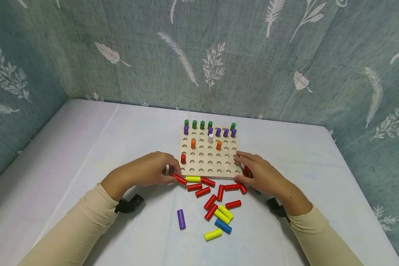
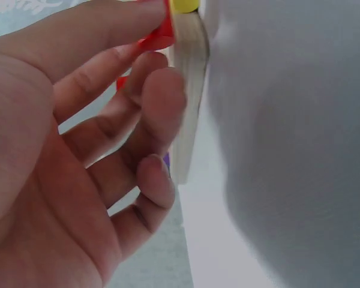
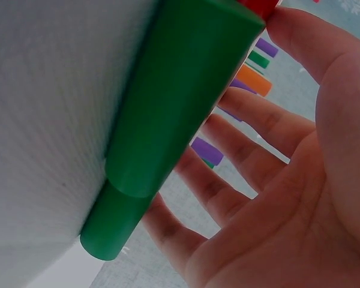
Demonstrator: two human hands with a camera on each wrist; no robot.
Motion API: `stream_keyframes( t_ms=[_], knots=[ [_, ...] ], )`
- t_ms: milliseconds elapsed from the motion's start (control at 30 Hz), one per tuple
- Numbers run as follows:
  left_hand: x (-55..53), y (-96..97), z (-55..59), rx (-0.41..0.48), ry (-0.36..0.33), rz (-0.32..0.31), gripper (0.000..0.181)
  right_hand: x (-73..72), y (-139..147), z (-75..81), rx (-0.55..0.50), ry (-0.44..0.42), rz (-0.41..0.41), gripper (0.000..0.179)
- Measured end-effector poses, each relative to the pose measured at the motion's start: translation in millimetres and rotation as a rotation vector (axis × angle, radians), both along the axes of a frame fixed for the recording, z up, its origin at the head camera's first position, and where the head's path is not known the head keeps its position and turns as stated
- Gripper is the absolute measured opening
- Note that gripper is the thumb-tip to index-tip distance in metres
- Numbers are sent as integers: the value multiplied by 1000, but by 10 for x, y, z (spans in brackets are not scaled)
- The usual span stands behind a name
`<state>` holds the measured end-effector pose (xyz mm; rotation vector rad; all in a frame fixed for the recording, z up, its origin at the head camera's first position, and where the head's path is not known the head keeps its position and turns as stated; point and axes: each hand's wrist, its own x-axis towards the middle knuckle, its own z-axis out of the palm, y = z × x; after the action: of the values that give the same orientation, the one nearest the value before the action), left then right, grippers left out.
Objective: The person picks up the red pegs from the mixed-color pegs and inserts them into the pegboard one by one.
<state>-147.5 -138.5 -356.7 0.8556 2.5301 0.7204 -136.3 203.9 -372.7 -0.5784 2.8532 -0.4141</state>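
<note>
A wooden pegboard (image 1: 205, 159) lies between the hands, with green, purple, orange, white and red pegs upright in some holes. My left hand (image 1: 152, 168) is at its near left corner, fingers bent against the board's side in the left wrist view. The left thumb touches a loose red peg (image 1: 181, 180); whether it is pinched I cannot tell. My right hand (image 1: 260, 171) rests along the right side, fingers loosely extended, thumb at the near right corner. Beside that hand lie a red peg (image 1: 246, 170) and two green pegs, a nearer one (image 3: 180, 90) and a farther one (image 3: 117, 222).
Several loose red pegs (image 1: 220, 193) lie in front of the board, with yellow pegs (image 1: 213, 234), a blue peg (image 1: 223, 226) and a purple peg (image 1: 181, 219) closer to me. A white cloth (image 1: 146, 240) covers the table. A leaf-patterned curtain (image 1: 136, 74) hangs behind it.
</note>
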Motion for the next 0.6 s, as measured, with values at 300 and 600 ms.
stream_keyframes(
  t_ms=[300,600],
  knots=[
    [-2,-24,49,13,4,46,14,7,5,-15,-1,1,-3,73],
    [-22,-43,76,27,13,68,14,5,-3,0,-6,-6,-9,73]
  ],
)
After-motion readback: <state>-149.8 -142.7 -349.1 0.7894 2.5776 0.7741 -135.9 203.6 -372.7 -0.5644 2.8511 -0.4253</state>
